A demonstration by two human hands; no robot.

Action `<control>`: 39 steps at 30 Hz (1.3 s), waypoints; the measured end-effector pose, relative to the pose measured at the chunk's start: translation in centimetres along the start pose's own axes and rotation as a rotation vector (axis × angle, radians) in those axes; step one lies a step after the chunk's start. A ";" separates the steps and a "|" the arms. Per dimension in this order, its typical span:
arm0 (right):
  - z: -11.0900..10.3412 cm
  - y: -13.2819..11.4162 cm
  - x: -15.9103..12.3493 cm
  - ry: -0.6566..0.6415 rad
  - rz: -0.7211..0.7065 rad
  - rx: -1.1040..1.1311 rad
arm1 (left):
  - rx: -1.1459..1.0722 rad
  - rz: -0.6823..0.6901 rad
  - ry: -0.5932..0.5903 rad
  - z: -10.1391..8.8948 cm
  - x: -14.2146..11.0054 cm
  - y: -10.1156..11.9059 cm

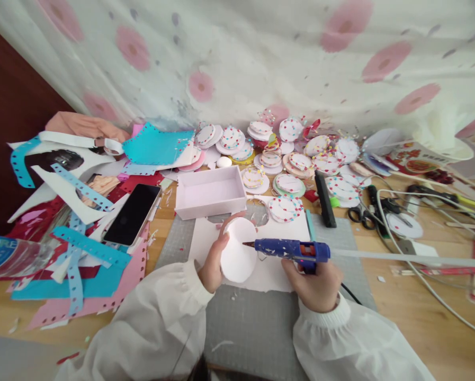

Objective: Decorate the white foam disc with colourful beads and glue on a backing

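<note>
My left hand [214,263] grips a white paper disc [239,251] by its left edge, thumb on its face and fingers behind. In my right hand [319,283] is a blue hot glue gun [293,250], fingers wrapped around its handle. Its nozzle points left, over the right part of the disc's face; whether the tip touches cannot be told. A long pale glue stick [400,257] sticks out of the gun's back. Under both hands lie a white paper sheet [283,272] and a grey cutting mat [257,328].
An open white box [211,193] stands behind the disc. Several bead-ringed paper discs [288,184] crowd the back. Paper scraps [90,288], a phone [133,214] and a plastic bottle [15,256] lie left. Scissors [362,217], pliers [439,194] and a looping cable [420,288] are right.
</note>
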State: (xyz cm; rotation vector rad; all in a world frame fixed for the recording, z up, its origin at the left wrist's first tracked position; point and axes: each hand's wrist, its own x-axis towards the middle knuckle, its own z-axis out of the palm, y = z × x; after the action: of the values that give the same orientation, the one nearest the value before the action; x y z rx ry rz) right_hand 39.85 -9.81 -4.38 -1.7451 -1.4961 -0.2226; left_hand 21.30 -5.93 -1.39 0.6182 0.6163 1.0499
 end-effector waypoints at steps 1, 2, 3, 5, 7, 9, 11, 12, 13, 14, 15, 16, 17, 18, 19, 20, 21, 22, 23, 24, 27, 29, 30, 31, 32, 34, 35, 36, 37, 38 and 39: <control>0.0 0.0 0.0 0.001 -0.001 -0.009 | 0.001 -0.003 0.004 0.0 0.0 0.0; 0.0 0.0 0.0 0.005 -0.007 -0.014 | 0.000 -0.006 0.007 0.0 0.0 0.0; 0.0 0.0 0.0 0.010 -0.020 -0.016 | -0.002 -0.009 0.009 0.0 0.0 0.0; 0.0 0.0 -0.1 0.012 -0.041 -0.020 | -0.009 -0.013 0.009 0.0 0.1 0.0; 0.0 0.0 -0.1 0.012 -0.054 -0.028 | -0.022 -0.009 0.006 0.1 0.1 0.0; 0.1 0.0 -0.1 0.017 -0.063 -0.038 | -0.038 -0.004 0.001 0.1 0.1 0.0; 0.1 0.1 0.0 0.034 -0.094 -0.038 | -0.058 -0.008 0.004 0.1 0.1 0.0; 0.2 0.1 0.0 0.046 -0.112 -0.042 | -0.068 -0.013 0.008 0.1 0.1 0.0; 0.2 0.2 0.0 0.059 -0.129 -0.048 | -0.077 -0.018 0.013 0.1 0.1 0.0; 0.3 0.2 -0.1 0.068 -0.146 -0.054 | -0.084 -0.021 0.016 0.1 0.1 0.0; 0.3 0.3 -0.1 0.075 -0.156 -0.062 | -0.091 -0.021 0.018 0.1 0.1 0.0; 0.4 0.3 -0.1 0.078 -0.161 -0.067 | -0.097 -0.020 0.019 0.2 0.1 0.0; 0.4 0.3 -0.2 0.080 -0.161 -0.069 | -0.102 -0.017 0.019 0.2 0.1 0.0; 0.4 0.3 -0.2 0.080 -0.163 -0.066 | -0.106 -0.013 0.018 0.2 0.1 0.0; 0.4 0.3 -0.2 0.079 -0.165 -0.062 | -0.109 -0.011 0.015 0.2 0.1 0.0; 0.4 0.3 -0.2 0.079 -0.167 -0.060 | -0.110 -0.010 0.011 0.2 0.0 0.0; 0.4 0.3 -0.2 0.079 -0.169 -0.060 | -0.109 -0.010 0.007 0.1 0.0 -0.1; 0.4 0.4 -0.2 0.078 -0.171 -0.061 | -0.108 -0.010 0.002 0.0 0.0 -0.1; 0.3 0.4 -0.2 0.075 -0.173 -0.062 | -0.105 -0.010 -0.001 0.0 0.0 -0.1; 0.3 0.4 -0.2 0.074 -0.174 -0.064 | -0.103 -0.011 -0.004 -0.1 -0.1 -0.2; 0.3 0.4 -0.2 0.070 -0.174 -0.057 | -0.103 -0.011 -0.003 -0.3 -0.1 -0.3; 0.3 0.4 -0.2 0.074 -0.175 -0.061 | -0.108 -0.010 -0.003 -0.3 -0.1 -0.3; 0.3 0.3 -0.2 0.078 -0.177 -0.068 | -0.108 -0.009 -0.004 -0.3 -0.1 -0.3; 0.3 0.3 -0.2 0.080 -0.181 -0.074 | -0.108 -0.008 -0.005 -0.3 -0.1 -0.3; 0.3 0.3 -0.2 0.083 -0.185 -0.082 | -0.106 -0.007 -0.006 -0.3 0.0 -0.3; 0.3 0.4 -0.2 0.085 -0.196 -0.084 | -0.102 -0.005 -0.005 -0.3 0.0 -0.2; 0.4 0.4 -0.2 0.084 -0.200 -0.083 | -0.101 -0.004 -0.004 -0.3 0.0 -0.2; 0.4 0.5 -0.2 0.083 -0.202 -0.081 | -0.099 -0.003 -0.004 -0.3 0.0 -0.2; 0.3 0.5 -0.2 0.082 -0.203 -0.080 | -0.097 -0.003 -0.003 -0.3 0.0 -0.2; 0.3 0.5 -0.2 0.079 -0.206 -0.078 | -0.095 -0.004 -0.002 -0.3 -0.1 -0.2; 0.3 0.5 -0.2 0.075 -0.210 -0.076 | -0.094 -0.005 0.000 -0.2 -0.1 -0.2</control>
State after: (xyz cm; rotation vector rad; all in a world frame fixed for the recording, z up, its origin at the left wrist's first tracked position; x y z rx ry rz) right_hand 40.19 -9.72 -4.92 -1.6186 -1.6345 -0.4533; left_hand 21.21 -6.03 -1.68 0.5345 0.5648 1.0684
